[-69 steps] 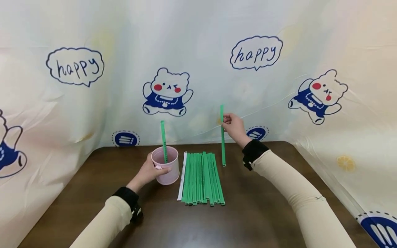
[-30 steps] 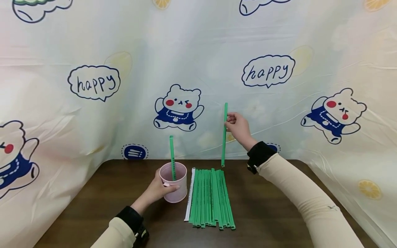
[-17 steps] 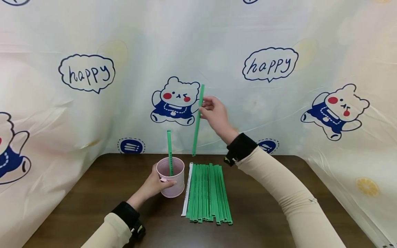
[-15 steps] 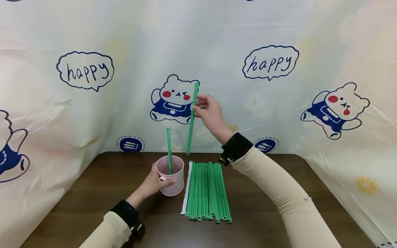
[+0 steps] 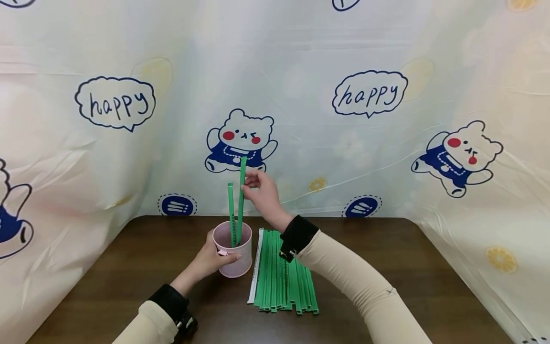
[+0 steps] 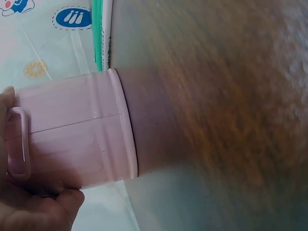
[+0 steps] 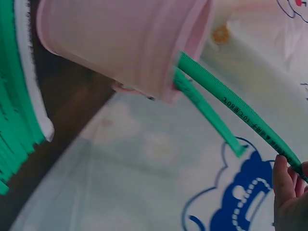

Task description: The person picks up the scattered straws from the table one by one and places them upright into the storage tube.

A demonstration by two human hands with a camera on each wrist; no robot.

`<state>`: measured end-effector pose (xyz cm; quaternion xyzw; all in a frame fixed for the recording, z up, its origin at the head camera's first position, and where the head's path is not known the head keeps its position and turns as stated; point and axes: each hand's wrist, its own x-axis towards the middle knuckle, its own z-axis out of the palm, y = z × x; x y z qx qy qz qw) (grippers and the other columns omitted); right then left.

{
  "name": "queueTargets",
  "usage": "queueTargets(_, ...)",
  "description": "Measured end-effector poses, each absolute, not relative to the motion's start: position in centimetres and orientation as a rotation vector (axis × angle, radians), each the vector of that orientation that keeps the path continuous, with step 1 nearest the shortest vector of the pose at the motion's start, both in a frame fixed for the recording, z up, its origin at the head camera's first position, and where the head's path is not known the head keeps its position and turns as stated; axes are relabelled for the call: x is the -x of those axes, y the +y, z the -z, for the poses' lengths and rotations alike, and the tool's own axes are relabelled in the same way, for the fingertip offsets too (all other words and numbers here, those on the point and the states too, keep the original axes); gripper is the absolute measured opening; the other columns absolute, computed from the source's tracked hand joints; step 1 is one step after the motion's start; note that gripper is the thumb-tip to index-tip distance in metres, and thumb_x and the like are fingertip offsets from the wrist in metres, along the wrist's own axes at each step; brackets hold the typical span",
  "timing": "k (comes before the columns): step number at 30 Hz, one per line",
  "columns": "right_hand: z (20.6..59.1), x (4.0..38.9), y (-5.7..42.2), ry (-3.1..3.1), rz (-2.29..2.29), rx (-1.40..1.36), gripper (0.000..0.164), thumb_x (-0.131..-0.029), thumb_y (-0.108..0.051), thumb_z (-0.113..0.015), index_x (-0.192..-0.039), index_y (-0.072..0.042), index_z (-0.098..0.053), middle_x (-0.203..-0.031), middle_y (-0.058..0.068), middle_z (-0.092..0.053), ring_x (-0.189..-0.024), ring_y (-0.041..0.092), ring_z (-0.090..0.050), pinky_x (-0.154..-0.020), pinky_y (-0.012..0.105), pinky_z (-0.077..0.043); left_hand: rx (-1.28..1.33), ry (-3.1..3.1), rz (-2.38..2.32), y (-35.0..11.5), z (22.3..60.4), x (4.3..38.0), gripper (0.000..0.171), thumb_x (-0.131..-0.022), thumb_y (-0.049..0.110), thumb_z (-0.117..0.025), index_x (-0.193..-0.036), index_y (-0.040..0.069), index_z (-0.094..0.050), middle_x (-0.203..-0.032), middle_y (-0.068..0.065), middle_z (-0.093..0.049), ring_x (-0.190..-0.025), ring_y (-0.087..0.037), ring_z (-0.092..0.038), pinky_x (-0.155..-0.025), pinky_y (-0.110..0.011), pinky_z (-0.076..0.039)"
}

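My left hand (image 5: 210,258) holds a small pink bucket (image 5: 240,263) around its side; the bucket stands upright on the table. In the left wrist view, a loop handle (image 6: 26,144) shows on the bucket's wall by the fingers. One green drinking straw (image 5: 231,205) leans inside, its top well above the rim. My right hand (image 5: 264,196) pinches a second green straw (image 5: 242,210) near its upper part. That straw's lower end is within the bucket's mouth. Dark printed text runs along the pinched straw in the right wrist view.
Right of the bucket, several green straws (image 5: 283,286) lie side by side on the brown table (image 5: 365,296). A white strip (image 5: 255,272) with dark print lies along their left edge. My right forearm crosses over their far end. A printed curtain (image 5: 301,119) hangs behind the table.
My right hand has carried the pinched straw left and then down, from beside the row into the bucket's mouth. My left hand and the bucket stay put; the head view has shifted slightly.
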<state>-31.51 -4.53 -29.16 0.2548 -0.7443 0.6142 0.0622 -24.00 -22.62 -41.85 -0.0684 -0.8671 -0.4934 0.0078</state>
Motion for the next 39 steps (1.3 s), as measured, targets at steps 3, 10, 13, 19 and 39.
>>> queueTargets(3,31.2,31.4,-4.5,-2.296,-1.879,-0.751,0.034,-0.098,0.001,-0.061,-0.132,0.005,-0.055,-0.117,0.027,-0.063,-0.109,0.037,-0.064,-0.082,0.03,-0.062,0.215,-2.71,1.535,-22.6,42.0,24.0,0.103,-0.085,0.023,-0.083,-0.153,-0.007,-0.011,-0.15,-0.033,-0.033,-0.136,-0.047,-0.045,-0.114,-0.063,-0.043)
queueTargets(10,34.5,31.1,-4.4,-2.431,-1.766,-0.742,0.033,-0.097,0.001,-0.063,-0.129,0.006,-0.058,-0.116,0.026,-0.065,-0.109,0.038,-0.064,-0.084,0.031,-0.058,0.214,-2.718,1.516,-22.6,42.0,24.1,0.103,-0.085,0.022,-0.083,-0.152,-0.008,-0.011,-0.149,-0.033,-0.034,-0.136,-0.047,-0.045,-0.112,-0.062,-0.046)
queueTargets(13,35.2,31.0,-4.2,-2.455,-1.755,-0.759,0.033,-0.097,0.001,-0.063,-0.129,0.006,-0.058,-0.116,0.026,-0.065,-0.109,0.038,-0.064,-0.088,0.033,-0.057,0.227,-2.712,1.51,-22.4,41.9,24.0,0.103,-0.085,0.02,-0.083,-0.152,-0.009,-0.011,-0.149,-0.033,-0.036,-0.135,-0.048,-0.046,-0.111,-0.062,-0.046)
queueTargets(19,35.8,31.2,-4.2,-2.49,-1.757,-0.748,0.033,-0.097,-0.001,-0.063,-0.129,0.005,-0.058,-0.118,0.026,-0.065,-0.11,0.038,-0.064,-0.093,0.037,-0.056,0.225,-2.713,1.509,-22.4,42.0,24.0,0.102,-0.084,0.02,-0.083,-0.152,-0.009,-0.012,-0.148,-0.033,-0.037,-0.135,-0.047,-0.047,-0.112,-0.061,-0.046)
queueTargets(39,34.7,34.2,2.1,-2.585,-1.696,-0.567,0.036,-0.1,-0.008,-0.062,-0.134,0.004,-0.056,-0.121,0.022,-0.062,-0.109,0.033,-0.063,-0.084,0.032,-0.054,0.193,-2.727,1.524,-22.5,41.9,24.1,0.105,-0.085,0.023,-0.084,-0.153,-0.007,-0.01,-0.15,-0.033,-0.035,-0.138,-0.048,-0.045,-0.116,-0.065,-0.039)
